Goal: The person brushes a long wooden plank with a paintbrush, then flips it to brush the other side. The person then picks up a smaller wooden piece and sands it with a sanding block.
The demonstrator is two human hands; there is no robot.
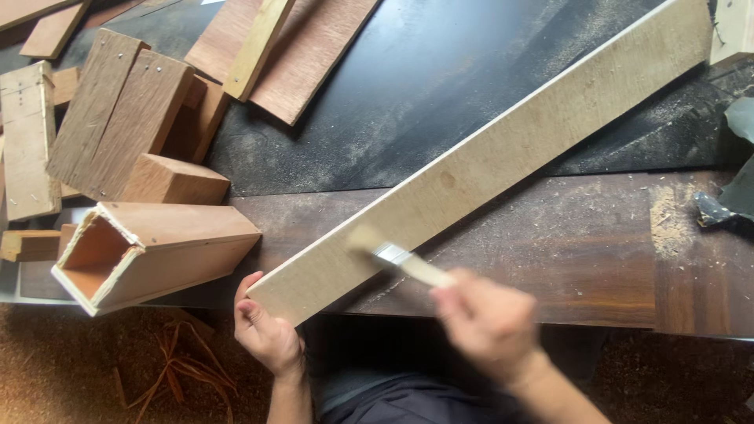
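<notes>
A long pale wooden board [503,149] lies diagonally across the workbench, from the near left to the far right. My left hand [263,330] grips its near end at the bench's front edge. My right hand [487,322], blurred by motion, holds a paintbrush [393,255] with a pale wooden handle and a metal ferrule. The bristles rest on the board's near part.
A hollow square wooden box [149,255] lies on its side at the left. Several brown wood offcuts [118,118] pile up behind it. Reddish planks [298,47] lie at the back. Sawdust [667,220] is scattered on the dark bench at the right.
</notes>
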